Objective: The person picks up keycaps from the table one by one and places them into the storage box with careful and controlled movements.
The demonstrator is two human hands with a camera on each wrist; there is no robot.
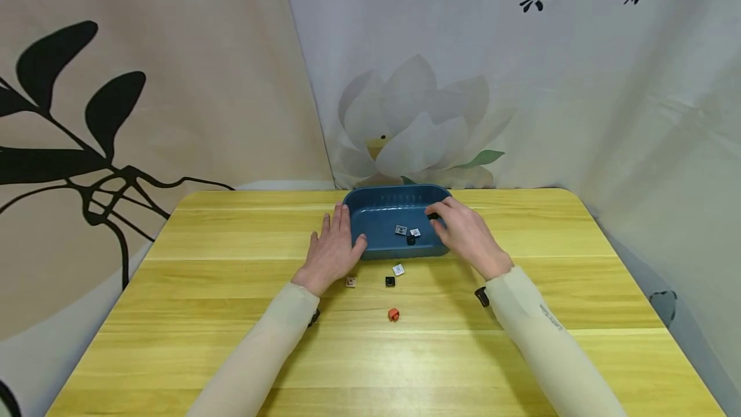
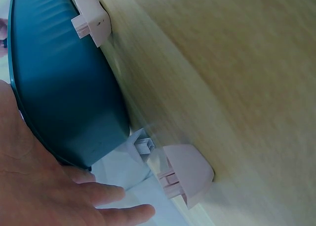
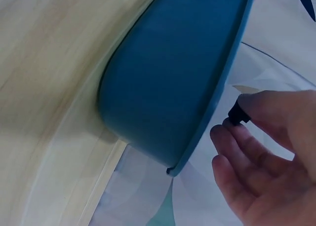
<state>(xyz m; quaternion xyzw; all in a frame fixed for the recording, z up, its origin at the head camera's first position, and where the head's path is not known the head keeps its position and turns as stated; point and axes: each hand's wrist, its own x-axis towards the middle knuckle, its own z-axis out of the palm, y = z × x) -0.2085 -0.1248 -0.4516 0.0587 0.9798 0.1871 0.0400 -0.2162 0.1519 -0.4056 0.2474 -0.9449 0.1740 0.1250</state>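
A blue tray stands at the table's far side. My left hand rests at its left rim with the fingers straight; the left wrist view shows the palm against the tray wall. Above the tray's right end, my right hand pinches a small black keycap between thumb and fingertips. Inside the tray lie a grey keycap, a white keycap and a black keycap.
In front of the tray, a white keycap, a black keycap, a pale pink keycap and an orange-red keycap lie on the wooden table. A printed curtain hangs behind.
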